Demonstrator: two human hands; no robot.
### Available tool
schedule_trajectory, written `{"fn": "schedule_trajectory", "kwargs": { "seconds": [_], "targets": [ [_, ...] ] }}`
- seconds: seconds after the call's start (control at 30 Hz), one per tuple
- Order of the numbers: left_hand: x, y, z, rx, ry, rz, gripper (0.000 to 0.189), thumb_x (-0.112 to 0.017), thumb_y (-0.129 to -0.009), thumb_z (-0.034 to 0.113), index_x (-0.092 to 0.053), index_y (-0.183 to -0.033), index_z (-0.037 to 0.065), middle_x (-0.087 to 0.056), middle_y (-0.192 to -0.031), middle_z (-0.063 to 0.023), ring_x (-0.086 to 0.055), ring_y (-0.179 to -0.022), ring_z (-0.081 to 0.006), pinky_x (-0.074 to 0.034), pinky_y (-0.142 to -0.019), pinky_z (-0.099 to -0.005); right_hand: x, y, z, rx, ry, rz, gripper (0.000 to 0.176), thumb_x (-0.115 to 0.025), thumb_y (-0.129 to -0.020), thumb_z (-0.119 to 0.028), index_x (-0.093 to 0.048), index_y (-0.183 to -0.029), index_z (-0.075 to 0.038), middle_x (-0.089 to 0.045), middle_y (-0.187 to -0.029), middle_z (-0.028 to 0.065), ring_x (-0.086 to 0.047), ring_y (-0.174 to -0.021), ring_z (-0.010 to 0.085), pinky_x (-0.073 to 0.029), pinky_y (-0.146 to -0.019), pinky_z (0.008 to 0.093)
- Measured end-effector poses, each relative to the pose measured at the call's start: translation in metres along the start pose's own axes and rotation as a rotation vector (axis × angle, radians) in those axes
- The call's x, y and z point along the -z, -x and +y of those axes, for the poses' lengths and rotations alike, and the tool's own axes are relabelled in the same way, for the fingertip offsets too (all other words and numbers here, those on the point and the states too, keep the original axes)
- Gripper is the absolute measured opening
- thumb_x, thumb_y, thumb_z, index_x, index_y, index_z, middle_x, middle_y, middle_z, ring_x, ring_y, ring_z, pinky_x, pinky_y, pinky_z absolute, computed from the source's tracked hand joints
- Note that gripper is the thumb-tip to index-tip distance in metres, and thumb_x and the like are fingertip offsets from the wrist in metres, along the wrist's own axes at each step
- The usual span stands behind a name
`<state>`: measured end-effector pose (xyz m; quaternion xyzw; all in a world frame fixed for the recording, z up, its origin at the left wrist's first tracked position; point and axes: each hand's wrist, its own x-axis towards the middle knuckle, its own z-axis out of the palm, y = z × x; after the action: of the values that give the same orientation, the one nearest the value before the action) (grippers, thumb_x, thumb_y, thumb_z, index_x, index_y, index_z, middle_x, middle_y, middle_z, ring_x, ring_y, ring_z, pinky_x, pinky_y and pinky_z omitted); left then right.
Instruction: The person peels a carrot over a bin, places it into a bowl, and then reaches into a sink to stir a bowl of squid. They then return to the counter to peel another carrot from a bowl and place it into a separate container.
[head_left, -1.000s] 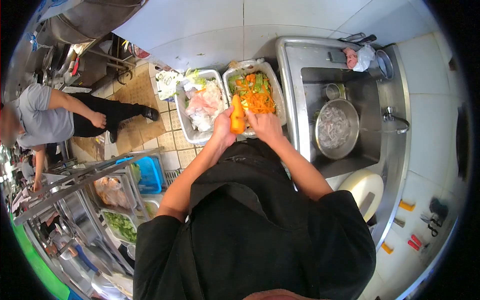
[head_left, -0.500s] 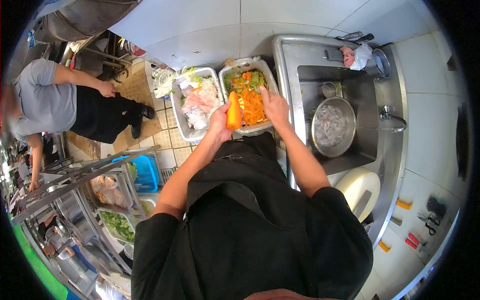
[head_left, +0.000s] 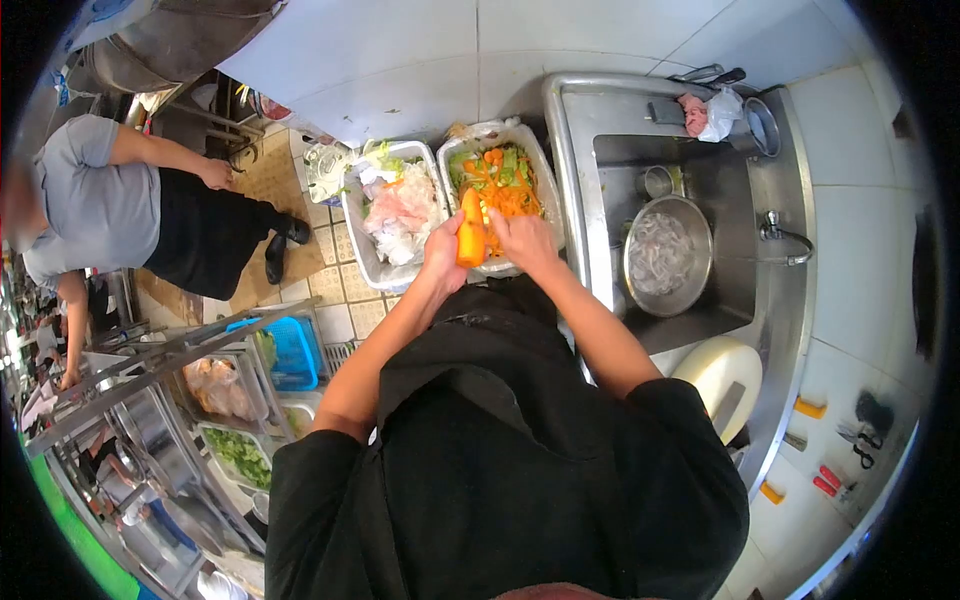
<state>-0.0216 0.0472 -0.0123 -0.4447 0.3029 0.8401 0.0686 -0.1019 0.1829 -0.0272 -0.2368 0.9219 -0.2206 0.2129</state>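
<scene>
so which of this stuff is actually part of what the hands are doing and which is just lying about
In use: carrot in the left hand; right hand against it; tray of carrot shavings under them.
Lying about: tray of scraps; bowl in the sink; cutting board; blue basket.

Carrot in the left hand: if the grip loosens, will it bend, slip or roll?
Likely stiff: the carrot stands straight though the left hand holds only its lower end. Possibly slippery: it looks smooth, over a tray of orange shavings. Rounded and tapered, it may roll if set down.
</scene>
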Motion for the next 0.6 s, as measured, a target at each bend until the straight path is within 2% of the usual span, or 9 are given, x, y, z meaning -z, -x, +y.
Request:
{"fn": "schedule_trajectory", "kwargs": {
  "seconds": [0.13,0.23,0.33,0.37,0.5,0.6],
  "targets": [
    [0.006,0.021,-0.006,0.068,-0.044,-0.177,0.035,-0.044,-0.098,0.035,-0.052,-0.114,0.006,-0.061,-0.09,-0.0085,-0.059,-0.073,-0.023,-0.049,-0.059,-0.0386,0.019,-0.053,0.017,-0.06,0.155,-0.074,0.073,-0.031,-0.095,-0.059,-0.07,-0.076,-0.001,-0.067,-0.081,0.0232,-0.066,-0.079,0.0401,-0.051,-0.07,0.049],
    [0.002,0.017,-0.001,0.044,-0.038,-0.116,0.037,-0.044,-0.098,0.036,-0.051,-0.116,0.005,-0.06,-0.093,-0.0098,-0.059,-0.078,-0.0235,-0.051,-0.065,-0.0401,0.039,-0.074,0.029,-0.221,0.074,0.01,0.074,-0.03,-0.094,-0.061,-0.07,-0.08,0.0,-0.068,-0.087,0.023,-0.065,-0.085,0.04,-0.05,-0.075,0.0494],
    [0.01,0.0,0.001,0.014,-0.014,-0.06,0.037,-0.043,-0.098,0.035,-0.05,-0.117,0.004,-0.06,-0.096,-0.011,-0.06,-0.082,-0.0242,-0.051,-0.07,-0.0423,0.057,-0.057,0.019,-0.175,-0.013,0.11,0.075,-0.029,-0.094,-0.062,-0.07,-0.077,-0.001,-0.067,-0.083,0.0237,-0.065,-0.082,0.0407,-0.049,-0.073,0.051],
    [0.013,-0.005,0.001,0.01,-0.005,-0.054,0.037,-0.043,-0.098,0.035,-0.05,-0.117,0.004,-0.06,-0.097,-0.0115,-0.06,-0.083,-0.0245,-0.051,-0.071,-0.0432,0.047,-0.053,0.021,-0.155,0.007,0.07,0.074,-0.03,-0.094,-0.062,-0.069,-0.073,-0.002,-0.066,-0.078,0.0235,-0.064,-0.078,0.0399,-0.047,-0.07,0.0511],
    [0.013,-0.011,-0.003,0.004,0.131,-0.029,0.037,-0.041,-0.099,0.033,-0.049,-0.118,0.003,-0.061,-0.098,-0.0129,-0.06,-0.083,-0.0261,-0.05,-0.075,-0.0439,0.026,0.016,-0.015,0.122,-0.029,0.08,0.063,-0.042,-0.092,-0.057,-0.067,-0.067,-0.005,-0.062,-0.062,0.0187,-0.063,-0.061,0.0367,-0.048,-0.058,0.0469],
    [0.024,-0.023,-0.012,-0.009,0.219,-0.024,0.036,-0.039,-0.099,0.032,-0.049,-0.117,0.002,-0.061,-0.097,-0.0137,-0.06,-0.083,-0.027,-0.049,-0.076,-0.0428,0.016,0.039,-0.027,0.169,-0.118,0.142,0.059,-0.046,-0.092,-0.053,-0.067,-0.065,-0.005,-0.062,-0.06,0.018,-0.062,-0.057,0.0366,-0.047,-0.054,0.0469]
  ]
}}
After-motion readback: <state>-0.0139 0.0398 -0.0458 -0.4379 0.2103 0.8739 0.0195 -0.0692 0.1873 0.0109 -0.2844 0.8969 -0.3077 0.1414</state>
